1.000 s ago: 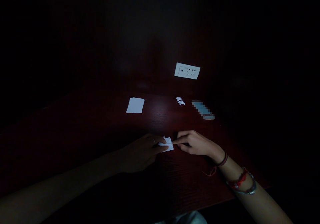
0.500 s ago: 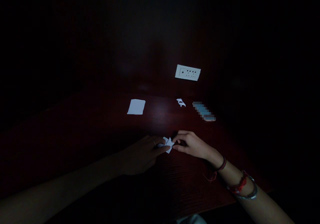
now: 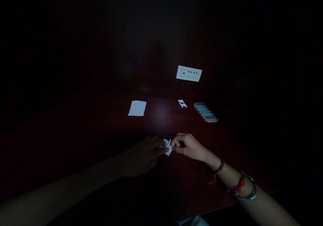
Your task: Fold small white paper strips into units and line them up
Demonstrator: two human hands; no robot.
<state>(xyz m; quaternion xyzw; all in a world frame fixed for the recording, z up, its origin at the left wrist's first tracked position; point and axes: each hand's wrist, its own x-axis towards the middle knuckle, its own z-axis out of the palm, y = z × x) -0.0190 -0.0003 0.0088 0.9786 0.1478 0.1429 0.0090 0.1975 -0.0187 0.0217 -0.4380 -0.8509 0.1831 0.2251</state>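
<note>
A small folded white paper [image 3: 167, 150] with pointed flaps lies between my two hands, low over the dark red table. My left hand [image 3: 143, 154], with a ring on one finger, grips its left part between thumb and fingers. From the other side, my right hand [image 3: 189, 147] pinches the paper's right edge between thumb and index finger. Fingers cover parts of the folds, so the full shape is hidden. String bracelets and a metal bangle circle my right wrist and forearm.
A stack of white paper squares [image 3: 137, 108] lies at the back left. Behind my right hand are folded white paper pieces [image 3: 182, 103] and a phone [image 3: 205, 112] with a blurred screen. A socket plate [image 3: 189, 73] is on the wall. The table [image 3: 161, 121] is dimly lit.
My right hand has moved slightly left, its fingers now pressed closer on the paper's right edge. One flap looks narrower and more upright. My left hand has barely moved.
</note>
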